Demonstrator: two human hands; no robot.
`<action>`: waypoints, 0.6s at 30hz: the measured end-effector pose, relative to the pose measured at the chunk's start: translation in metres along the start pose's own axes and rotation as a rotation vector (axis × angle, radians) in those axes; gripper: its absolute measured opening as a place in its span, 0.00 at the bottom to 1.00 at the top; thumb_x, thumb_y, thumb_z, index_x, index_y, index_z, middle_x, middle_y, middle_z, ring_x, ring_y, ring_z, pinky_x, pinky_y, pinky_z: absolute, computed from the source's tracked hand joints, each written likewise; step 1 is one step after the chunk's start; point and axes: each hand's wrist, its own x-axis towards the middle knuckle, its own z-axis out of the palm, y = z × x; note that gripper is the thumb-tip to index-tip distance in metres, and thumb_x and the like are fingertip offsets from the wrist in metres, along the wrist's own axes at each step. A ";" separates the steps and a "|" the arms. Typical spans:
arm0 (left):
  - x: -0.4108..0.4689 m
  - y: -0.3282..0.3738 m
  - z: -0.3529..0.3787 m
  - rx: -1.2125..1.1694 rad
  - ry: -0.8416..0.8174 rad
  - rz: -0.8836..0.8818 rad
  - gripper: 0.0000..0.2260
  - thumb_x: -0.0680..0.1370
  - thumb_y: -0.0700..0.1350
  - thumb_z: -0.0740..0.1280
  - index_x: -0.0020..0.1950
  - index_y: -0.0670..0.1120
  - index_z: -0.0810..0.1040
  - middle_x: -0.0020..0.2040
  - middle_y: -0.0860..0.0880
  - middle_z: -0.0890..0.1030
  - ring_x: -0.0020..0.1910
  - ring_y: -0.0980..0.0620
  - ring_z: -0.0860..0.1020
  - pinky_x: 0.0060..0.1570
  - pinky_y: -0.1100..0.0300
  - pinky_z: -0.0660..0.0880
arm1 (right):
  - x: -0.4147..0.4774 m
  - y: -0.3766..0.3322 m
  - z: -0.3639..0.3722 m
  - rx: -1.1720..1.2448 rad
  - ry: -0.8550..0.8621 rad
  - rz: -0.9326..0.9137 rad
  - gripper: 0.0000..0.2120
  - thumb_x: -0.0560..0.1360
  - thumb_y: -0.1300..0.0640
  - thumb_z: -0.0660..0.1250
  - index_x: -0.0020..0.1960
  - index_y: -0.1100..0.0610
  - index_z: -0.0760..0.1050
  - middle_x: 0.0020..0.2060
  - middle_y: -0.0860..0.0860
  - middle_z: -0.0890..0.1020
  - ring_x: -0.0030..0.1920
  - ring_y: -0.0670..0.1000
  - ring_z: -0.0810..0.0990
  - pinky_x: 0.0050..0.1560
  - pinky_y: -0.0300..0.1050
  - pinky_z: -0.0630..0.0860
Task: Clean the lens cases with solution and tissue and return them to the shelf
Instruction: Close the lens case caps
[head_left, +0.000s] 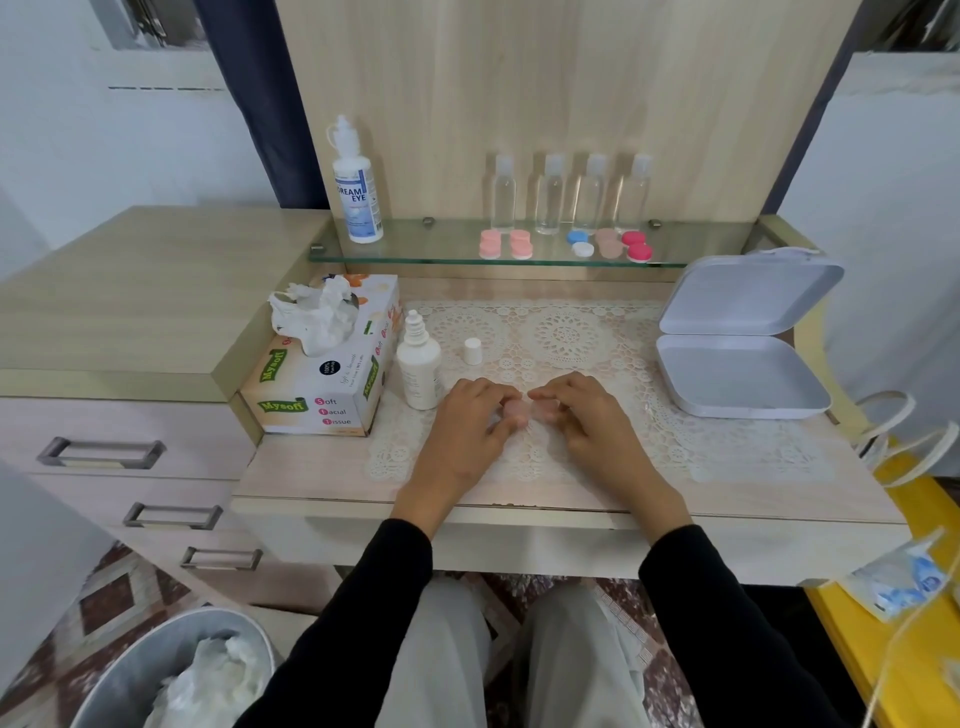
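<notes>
Your left hand (467, 423) and your right hand (589, 415) are close together, with the fingertips nearly meeting. Both hands have bent fingers and pinch the small pale pink plastic lens case (521, 410) between them, one hand on each end. The case is low over the white lace mat (566, 332); I cannot tell if it touches the mat. It looks soft pink and rounded, and your fingers hide most of it.

Just left of your left hand stands the small white plastic solution bottle (418, 366) with its top off. Its little white cap (472, 351) stands just beyond your left hand. Further left is the cardboard tissue box (322, 395). Well beyond both hands, the glass shelf (431, 244) carries other round lens cases (519, 244) in pink, blue, white and red. To the right of your right hand lies the open white hinged box (737, 374).
</notes>
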 end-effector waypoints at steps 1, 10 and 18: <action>0.000 0.000 0.000 0.000 0.002 0.000 0.12 0.74 0.46 0.70 0.56 0.44 0.79 0.50 0.49 0.80 0.51 0.49 0.73 0.53 0.59 0.68 | 0.000 0.000 0.000 -0.007 0.001 0.005 0.17 0.72 0.70 0.64 0.57 0.55 0.80 0.49 0.47 0.78 0.51 0.48 0.75 0.51 0.44 0.72; -0.001 0.000 -0.001 0.022 -0.003 0.013 0.13 0.75 0.46 0.70 0.58 0.44 0.79 0.51 0.47 0.80 0.52 0.49 0.73 0.52 0.63 0.65 | 0.001 0.000 0.001 -0.112 0.052 0.084 0.12 0.72 0.55 0.73 0.53 0.57 0.77 0.45 0.46 0.74 0.47 0.46 0.70 0.47 0.44 0.70; -0.001 0.001 -0.001 0.015 -0.002 -0.001 0.13 0.75 0.47 0.70 0.58 0.44 0.79 0.51 0.48 0.80 0.52 0.49 0.72 0.52 0.63 0.64 | -0.002 -0.009 -0.001 -0.070 0.017 0.028 0.17 0.73 0.51 0.59 0.57 0.54 0.79 0.48 0.46 0.78 0.48 0.46 0.68 0.50 0.46 0.70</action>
